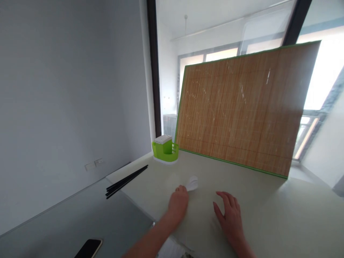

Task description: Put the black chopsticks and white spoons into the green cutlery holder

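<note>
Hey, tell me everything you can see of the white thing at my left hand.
The white thing is small, with a broad, rounded far end crossed by faint lines, and narrows toward your left hand, whose curled fingers meet its near end. It looks thin, perhaps cloth, paper or plastic; blur hides which. It lies on or just above the pale tabletop, pointing away from you. Your right hand is apart from it.

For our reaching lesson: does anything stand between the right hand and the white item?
Nothing visible does; only tabletop shows between the right hand and the white item. The left hand is at its near end.
</note>
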`<state>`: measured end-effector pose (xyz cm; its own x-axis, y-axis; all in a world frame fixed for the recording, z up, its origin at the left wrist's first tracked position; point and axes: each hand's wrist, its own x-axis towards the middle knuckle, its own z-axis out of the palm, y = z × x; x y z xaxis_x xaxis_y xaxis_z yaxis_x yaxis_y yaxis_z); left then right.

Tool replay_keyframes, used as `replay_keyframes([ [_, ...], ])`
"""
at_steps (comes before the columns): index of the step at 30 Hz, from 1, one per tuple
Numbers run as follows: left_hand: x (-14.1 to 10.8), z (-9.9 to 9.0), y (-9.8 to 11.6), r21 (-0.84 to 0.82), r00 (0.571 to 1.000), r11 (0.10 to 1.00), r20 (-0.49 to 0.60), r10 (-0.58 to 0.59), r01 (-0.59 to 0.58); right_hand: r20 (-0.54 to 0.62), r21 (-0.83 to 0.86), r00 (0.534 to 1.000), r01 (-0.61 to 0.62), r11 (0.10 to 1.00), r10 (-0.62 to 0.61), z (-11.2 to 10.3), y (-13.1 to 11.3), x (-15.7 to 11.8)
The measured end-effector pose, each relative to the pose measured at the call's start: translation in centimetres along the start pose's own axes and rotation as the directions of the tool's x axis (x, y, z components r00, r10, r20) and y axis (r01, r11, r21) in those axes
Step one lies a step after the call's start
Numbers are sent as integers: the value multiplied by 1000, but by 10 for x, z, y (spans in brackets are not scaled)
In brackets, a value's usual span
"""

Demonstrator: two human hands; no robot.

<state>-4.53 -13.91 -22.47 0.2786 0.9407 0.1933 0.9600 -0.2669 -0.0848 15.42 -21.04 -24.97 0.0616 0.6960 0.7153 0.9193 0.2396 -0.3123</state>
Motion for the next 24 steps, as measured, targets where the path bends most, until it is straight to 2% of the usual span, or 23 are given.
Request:
replay_keyframes([
  [3, -18, -1, 73, -46, 981, 981, -48, 187, -189, -109, -45, 991, -84, 995, 79, -2, 19, 3],
  [5, -28, -1, 111, -78, 958, 957, -94, 270, -278, -129, -79, 984, -131, 988, 120, -3, 31, 3],
  [7, -36, 0, 139, -133, 948, 941, -99, 301, -312, -119, -113, 980, -171, 979, 158, -3, 43, 0],
  [10, -43, 6, 162, -231, 960, 932, -31, 279, -278, -40, -134, 981, -192, 972, 188, -4, 59, -4],
  [14, -49, 16, 174, -331, 967, 916, 37, 251, -225, 121, -148, 976, -163, 975, 182, -7, 68, -9],
  [19, -55, 13, 176, -380, 967, 907, 93, 236, -184, 154, -305, 968, -142, 941, 196, -10, 64, -12],
  [22, -60, 0, 158, -423, 954, 873, 59, 293, -242, 170, -361, 968, -114, 926, 185, -11, 64, -13],
  [24, -57, -11, 127, -426, 952, 856, -39, 305, -292, 187, -376, 967, -94, 922, 175, -12, 65, -13],
])
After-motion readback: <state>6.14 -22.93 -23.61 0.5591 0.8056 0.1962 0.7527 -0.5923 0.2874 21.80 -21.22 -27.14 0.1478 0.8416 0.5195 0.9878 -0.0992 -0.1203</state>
